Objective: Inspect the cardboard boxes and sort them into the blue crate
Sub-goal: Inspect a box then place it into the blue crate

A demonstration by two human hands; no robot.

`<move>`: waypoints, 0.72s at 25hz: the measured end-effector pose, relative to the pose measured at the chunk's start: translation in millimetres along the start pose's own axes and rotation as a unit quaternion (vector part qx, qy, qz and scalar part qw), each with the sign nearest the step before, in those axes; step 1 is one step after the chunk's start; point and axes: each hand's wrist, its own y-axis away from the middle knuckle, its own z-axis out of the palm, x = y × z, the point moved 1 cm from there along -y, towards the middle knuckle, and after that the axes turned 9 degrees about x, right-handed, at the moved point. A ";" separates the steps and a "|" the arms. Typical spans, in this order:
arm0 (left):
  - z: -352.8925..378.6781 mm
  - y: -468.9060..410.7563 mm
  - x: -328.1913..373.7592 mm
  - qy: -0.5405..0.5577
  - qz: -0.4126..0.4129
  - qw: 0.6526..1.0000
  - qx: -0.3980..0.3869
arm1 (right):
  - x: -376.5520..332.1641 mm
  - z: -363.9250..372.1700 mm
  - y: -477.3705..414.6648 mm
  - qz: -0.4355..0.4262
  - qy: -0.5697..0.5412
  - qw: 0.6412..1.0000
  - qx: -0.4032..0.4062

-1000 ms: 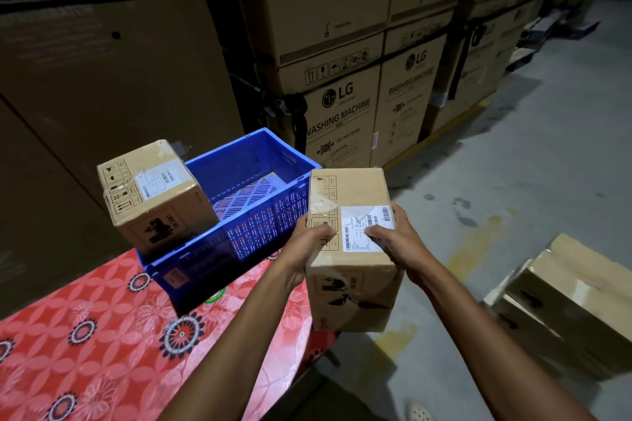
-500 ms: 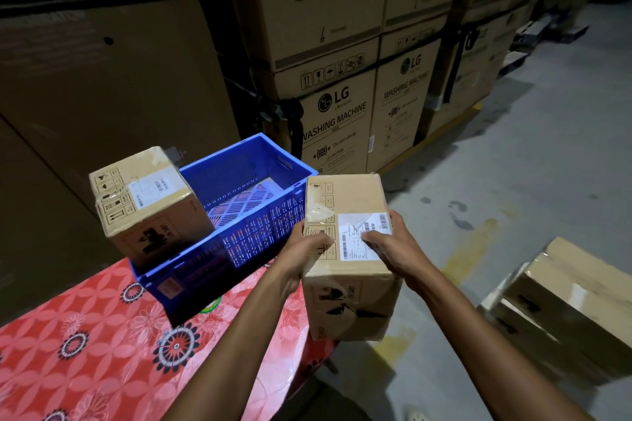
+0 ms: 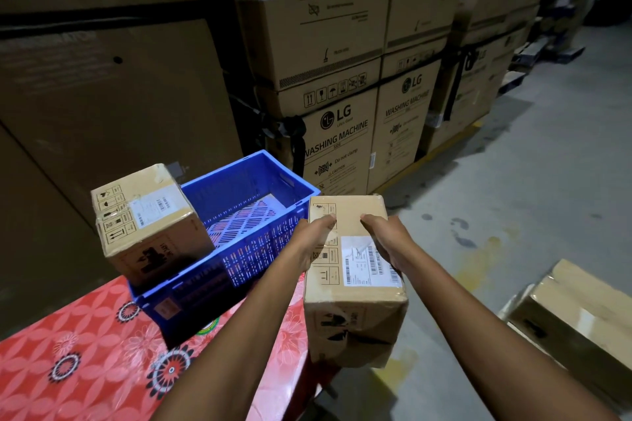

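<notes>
Brown cardboard box with a white barcode label point(image 3: 352, 301) sits in the air just right of the blue slatted plastic crate point(image 3: 246, 263), past the tabletop's right edge; left hand point(image 3: 314, 236) grips its left side and right hand point(image 3: 383, 239) its right, fingers curled over the top face; a second labelled cardboard box point(image 3: 147, 215) stands in the crate's left end, above the rim; the crate rests on the red flower-patterned tabletop point(image 3: 85, 352); tall washing-machine cartons point(image 3: 338, 133) stand far behind.
</notes>
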 end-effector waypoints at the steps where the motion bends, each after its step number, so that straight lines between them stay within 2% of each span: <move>1: 0.5 -2.1 -0.7 0.002 0.000 1.000 0.003 | 4.6 1.0 -6.2 0.001 0.003 1.000 0.004; 10: 4.4 -13.7 -4.8 -0.080 0.028 0.995 0.045 | 2.3 4.2 -3.3 -0.017 0.103 0.994 0.044; 13: 2.2 -6.3 -6.5 -0.082 0.041 0.995 0.044 | 4.6 3.2 2.7 -0.035 0.104 0.993 0.047; 18: 3.2 8.8 -14.5 -0.071 0.109 0.991 0.029 | 20.9 -8.4 0.5 -0.055 0.051 0.997 0.016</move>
